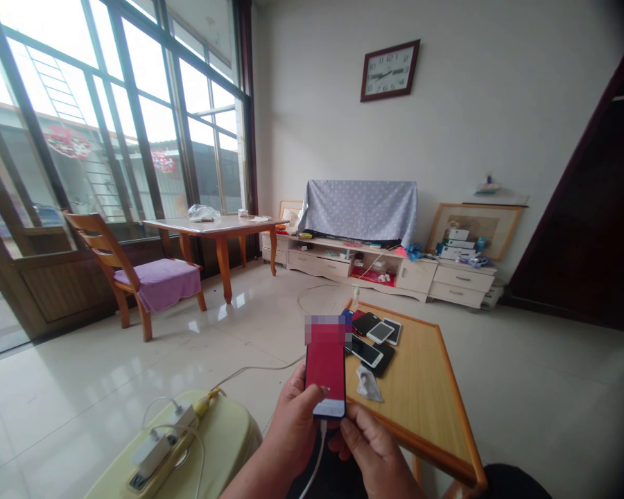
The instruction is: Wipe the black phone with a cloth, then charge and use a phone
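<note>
A smartphone with a lit red screen stands upright before me, its top part blurred out. My left hand is wrapped round its left side, the thumb lying over the lower screen. At the lower right corner, the fingers of my right hand are closed on the phone's edge. A white charging cable runs down from the phone's bottom edge between both hands. Part of the right fingers is hidden behind the phone and in shadow.
On the small wooden table lie several phones and a grey cloth. A power strip with white chargers rests on a pale green stool. Farther off stand a chair, a dining table and a low cabinet.
</note>
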`<state>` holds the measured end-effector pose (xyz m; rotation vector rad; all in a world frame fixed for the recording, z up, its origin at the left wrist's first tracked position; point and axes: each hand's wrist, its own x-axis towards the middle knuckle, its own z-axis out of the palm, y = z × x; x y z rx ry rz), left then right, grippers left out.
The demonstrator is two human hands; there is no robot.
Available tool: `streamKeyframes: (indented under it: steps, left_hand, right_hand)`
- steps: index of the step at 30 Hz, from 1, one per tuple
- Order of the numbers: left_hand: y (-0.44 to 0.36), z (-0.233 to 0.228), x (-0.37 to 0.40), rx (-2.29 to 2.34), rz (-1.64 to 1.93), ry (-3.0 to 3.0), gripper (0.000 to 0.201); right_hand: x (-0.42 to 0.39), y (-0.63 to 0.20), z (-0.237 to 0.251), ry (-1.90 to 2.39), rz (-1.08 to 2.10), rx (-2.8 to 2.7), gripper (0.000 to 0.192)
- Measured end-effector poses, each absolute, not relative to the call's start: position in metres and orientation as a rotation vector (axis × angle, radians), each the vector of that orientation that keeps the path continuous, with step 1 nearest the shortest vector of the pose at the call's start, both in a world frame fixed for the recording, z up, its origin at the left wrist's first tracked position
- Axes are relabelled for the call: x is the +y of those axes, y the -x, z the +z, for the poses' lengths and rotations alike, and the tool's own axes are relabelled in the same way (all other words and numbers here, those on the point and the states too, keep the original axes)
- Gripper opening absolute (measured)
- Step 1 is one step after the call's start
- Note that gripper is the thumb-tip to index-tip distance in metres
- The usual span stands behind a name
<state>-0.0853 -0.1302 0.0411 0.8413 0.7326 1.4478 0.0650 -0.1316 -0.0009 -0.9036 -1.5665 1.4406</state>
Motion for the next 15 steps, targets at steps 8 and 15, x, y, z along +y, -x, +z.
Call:
streamKeyframes:
  steps: [8, 15]
  left_hand:
    - [0.0854, 0.0408, -0.13, 0.71, 1.447, -0.839, 0.032]
    - [0.084, 0.0396, -0.1297, 0.672, 1.427, -0.847, 0.032]
  right_hand:
    - [-0.1333, -0.0646, 0.0022, 0.922, 1.454, -1.544, 0.056]
    - [-0.1362, -0.0651, 0.0063, 0.929, 1.442, -1.546, 0.05]
